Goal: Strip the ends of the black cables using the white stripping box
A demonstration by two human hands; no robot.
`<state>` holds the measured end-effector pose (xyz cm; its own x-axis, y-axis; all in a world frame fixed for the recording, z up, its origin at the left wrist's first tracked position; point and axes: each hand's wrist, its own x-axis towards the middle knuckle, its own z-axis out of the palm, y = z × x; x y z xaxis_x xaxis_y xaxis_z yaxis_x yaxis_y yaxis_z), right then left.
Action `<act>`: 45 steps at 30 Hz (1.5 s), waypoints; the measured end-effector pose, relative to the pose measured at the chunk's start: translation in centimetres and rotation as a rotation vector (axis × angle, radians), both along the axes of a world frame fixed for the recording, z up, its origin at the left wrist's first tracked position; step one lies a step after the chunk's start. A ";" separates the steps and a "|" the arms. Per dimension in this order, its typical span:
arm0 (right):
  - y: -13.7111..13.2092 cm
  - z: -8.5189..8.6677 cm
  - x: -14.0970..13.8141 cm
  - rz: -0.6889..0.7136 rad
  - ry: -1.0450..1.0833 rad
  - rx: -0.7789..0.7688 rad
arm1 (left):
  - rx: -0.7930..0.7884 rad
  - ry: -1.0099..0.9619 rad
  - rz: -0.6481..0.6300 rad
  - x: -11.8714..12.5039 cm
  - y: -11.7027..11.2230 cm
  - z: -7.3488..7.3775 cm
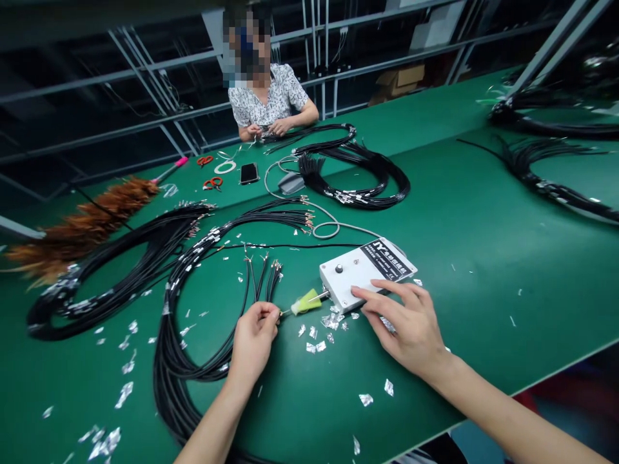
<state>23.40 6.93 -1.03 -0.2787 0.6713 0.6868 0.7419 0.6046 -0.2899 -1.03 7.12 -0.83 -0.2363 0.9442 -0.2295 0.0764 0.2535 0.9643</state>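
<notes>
Both our hands work at the white box on the green table. Our left hand has thumb and forefinger pinched shut on the end of a black wire. The wire's tip sits just beside the yellow-green nozzle on the box's side. Our right hand rests open on the box's near edge, fingers spread, gripping nothing. We judge this step to be bringing the tip to the nozzle. It calls for a straight line-up and a steady box.
</notes>
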 end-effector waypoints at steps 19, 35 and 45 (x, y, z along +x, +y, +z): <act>-4.7 -0.4 -1.3 0.259 0.056 -0.241 | 0.106 0.331 -0.006 -7.6 2.7 3.8; -5.1 -0.1 -3.3 0.375 0.330 -0.496 | -0.160 0.549 -0.858 -3.6 -7.6 5.7; -4.8 0.3 -4.6 0.367 0.628 -0.933 | -0.094 0.483 -0.776 -1.2 -6.6 5.5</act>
<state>18.82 2.12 -0.71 -0.3476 0.9358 0.0590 0.1384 0.1135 -0.9838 -2.21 0.54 4.69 0.3664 0.8603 -0.3545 0.6469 0.0383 0.7616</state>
